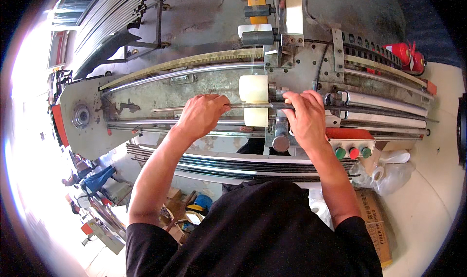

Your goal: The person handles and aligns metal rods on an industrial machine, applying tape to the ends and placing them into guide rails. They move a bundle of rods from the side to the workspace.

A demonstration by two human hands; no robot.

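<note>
The left hand (204, 112) pinches one slim rod (165, 109) between nearly closed fingertips, and the right hand (306, 114) has its thumb and fingers closed round it farther along. The rod lies crosswise over the machine (92, 94), where two cream rollers (254, 88) sit between the hands. One round-ended metal post (281, 143) juts toward the person just below them. Three buttons, two green and one red, top a control box (348, 143); nearer the torso lie more dark rods (243, 167), too close-packed to count.
</note>
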